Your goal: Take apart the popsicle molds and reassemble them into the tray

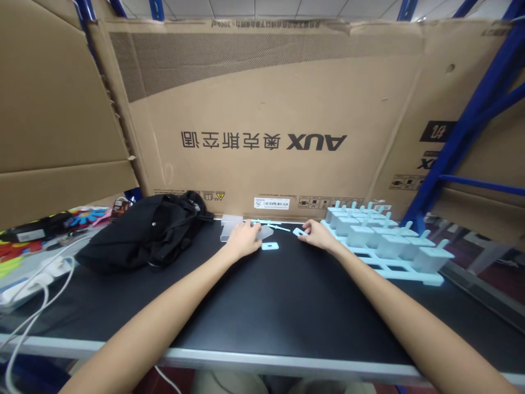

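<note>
My left hand is at the back of the black tabletop, fingers curled over a clear popsicle mold cup that shows past the fingertips. Beside it on the left are other clear plastic pieces. A light blue lid with a slot lies flat just right of my left hand. Behind it lie thin light blue popsicle sticks. My right hand pinches a second light blue slotted lid between thumb and fingers, slightly tilted.
A light blue rack at right holds several popsicle molds with sticks upright. A black backpack lies at left, beside white cables and colourful items. A large cardboard panel stands behind; a blue metal frame rises at right.
</note>
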`<state>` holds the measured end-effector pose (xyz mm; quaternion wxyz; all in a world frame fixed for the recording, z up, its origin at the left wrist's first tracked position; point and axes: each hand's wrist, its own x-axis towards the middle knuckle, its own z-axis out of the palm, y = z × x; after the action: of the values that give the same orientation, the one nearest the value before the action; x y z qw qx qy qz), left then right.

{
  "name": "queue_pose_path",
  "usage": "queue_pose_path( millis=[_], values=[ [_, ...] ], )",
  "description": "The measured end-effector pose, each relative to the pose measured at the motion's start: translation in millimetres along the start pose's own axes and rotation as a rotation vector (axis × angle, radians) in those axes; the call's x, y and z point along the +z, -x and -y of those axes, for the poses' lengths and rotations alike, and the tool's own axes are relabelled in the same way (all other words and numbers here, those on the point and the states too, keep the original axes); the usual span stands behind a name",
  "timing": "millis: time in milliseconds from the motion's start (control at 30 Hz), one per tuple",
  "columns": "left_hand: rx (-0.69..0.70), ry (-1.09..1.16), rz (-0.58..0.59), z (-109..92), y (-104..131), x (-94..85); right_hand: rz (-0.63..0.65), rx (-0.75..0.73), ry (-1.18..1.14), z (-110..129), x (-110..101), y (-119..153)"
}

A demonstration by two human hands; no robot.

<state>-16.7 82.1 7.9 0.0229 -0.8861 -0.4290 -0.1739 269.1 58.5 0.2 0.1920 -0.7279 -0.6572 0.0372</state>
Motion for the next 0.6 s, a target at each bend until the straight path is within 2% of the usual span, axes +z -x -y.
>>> queue_pose_path(
  millis=[67,167,233,333,400,500,600],
  values=[
    [-0.01,0.102,-0.025,0,0,1.2,0.01,0.007,-0.054,1,-3,4],
    [0.037,0.261,-0.135,1,0,3.5,-0.007,-0.017,-0.117,10,-12,12],
    [0.088,0.38,-0.233,0,0,4.2,0.002,-0.074,-0.306,24,-21,21],
    [0.147,0.556,-0.367,-6,2,1.7,0.053,-0.201,-0.721,55,-33,38],
    [0.195,0.666,-0.427,-12,5,-1.9,0.065,-0.26,-0.88,77,-37,48],
    [0.258,0.797,-0.469,-19,9,-6.8,0.129,-0.304,-1.009,101,-34,59],
    [0.348,0.893,-0.433,-20,11,-7.2,0.196,-0.298,-1.101,111,-27,65]
  ],
)
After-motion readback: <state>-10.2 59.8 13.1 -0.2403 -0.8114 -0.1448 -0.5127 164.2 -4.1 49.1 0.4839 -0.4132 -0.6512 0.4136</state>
